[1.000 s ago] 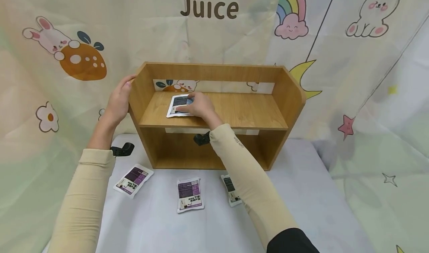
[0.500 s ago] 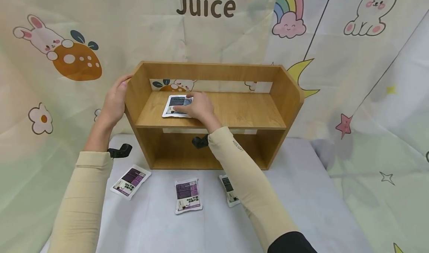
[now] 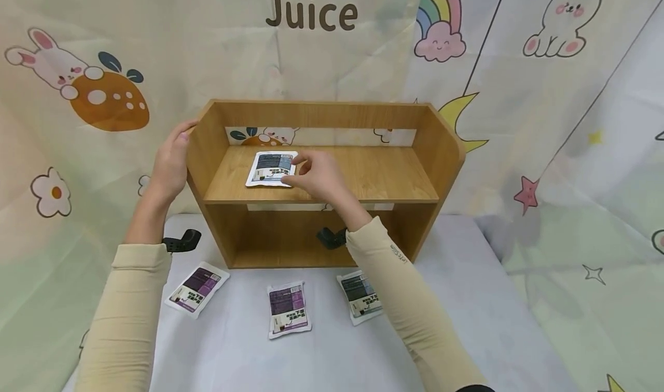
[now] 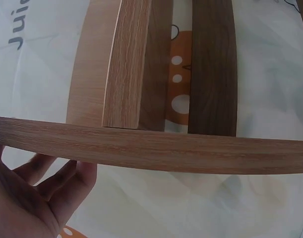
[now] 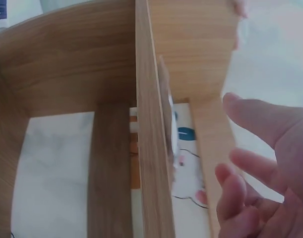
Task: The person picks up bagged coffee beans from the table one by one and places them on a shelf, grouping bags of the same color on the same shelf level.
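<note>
Four packets in all — one packet on the shelf (image 3: 272, 168) lay flat on the top board of the wooden shelf unit (image 3: 441, 150), toward its left end, label up. The right hand (image 3: 319, 174) hovered just beside that packet's right edge, fingers loosely curled w/ the tips near it but holding nothing; I couldn't tell if a fingertip touched it. The left hand (image 3: 171, 162) rested against the outside of the unit's left side panel, fingers straight and relaxed, thumb near the top edge. Both arms wore beige sleeves w/ a black strap-on camera mount at each wrist. In front of the unit, on the white tablecloth (image 3: 467, 300), lay 3 more: a left packet (image 3: 196, 288), a middle packet (image 3: 287, 309) and a right packet (image 3: 362, 295) — the last just beside the right forearm. Behind hung a cartoon backdrop (image 3: 544, 92) reading "Juice".
</note>
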`<state>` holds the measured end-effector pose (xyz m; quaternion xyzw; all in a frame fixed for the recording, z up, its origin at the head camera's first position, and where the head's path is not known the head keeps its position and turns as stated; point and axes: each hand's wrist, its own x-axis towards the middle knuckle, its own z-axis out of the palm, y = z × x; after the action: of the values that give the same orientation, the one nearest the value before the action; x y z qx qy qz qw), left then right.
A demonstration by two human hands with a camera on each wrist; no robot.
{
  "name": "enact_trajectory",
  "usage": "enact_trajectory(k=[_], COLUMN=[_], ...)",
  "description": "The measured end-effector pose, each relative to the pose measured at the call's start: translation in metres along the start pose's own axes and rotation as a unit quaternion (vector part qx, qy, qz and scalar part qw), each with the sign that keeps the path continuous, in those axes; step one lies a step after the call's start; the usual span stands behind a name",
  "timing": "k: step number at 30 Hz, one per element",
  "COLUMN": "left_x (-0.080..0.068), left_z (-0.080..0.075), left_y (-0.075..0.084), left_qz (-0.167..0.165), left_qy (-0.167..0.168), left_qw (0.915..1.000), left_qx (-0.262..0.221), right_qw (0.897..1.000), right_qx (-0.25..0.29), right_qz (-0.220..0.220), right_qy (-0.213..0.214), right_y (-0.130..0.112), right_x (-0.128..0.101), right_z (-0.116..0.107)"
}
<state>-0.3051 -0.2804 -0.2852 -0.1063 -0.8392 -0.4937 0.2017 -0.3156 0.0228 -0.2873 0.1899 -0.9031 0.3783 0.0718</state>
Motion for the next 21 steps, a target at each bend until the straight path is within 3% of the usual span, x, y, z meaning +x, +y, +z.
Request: enact_trajectory(k=[4,12,21], left_x=[-0.001,-0.007,-0.005], left_z=[0.001,-0.002,0.002], left_y=[-0.001,-0.001,-0.001], left_qz=[0.002,0.005,0.024], left_qy=[0.001,0.004,0.005], left_qw=[1.0000,0.9999,0.9997], left_qx=[0.000,0.008,0.005], right_qw=[0.999,0.994,0.993], right_qx=[0.033,0.047,0.055], right_qz=[-0.017,-0.096,-0.071], right_qy=[-0.008,-0.024,-0.075], right_y=[0.006,0.021,0.067], right_x=[-0.022,-0.067,-0.113], right_z=[-0.009,-0.018,-0.019])
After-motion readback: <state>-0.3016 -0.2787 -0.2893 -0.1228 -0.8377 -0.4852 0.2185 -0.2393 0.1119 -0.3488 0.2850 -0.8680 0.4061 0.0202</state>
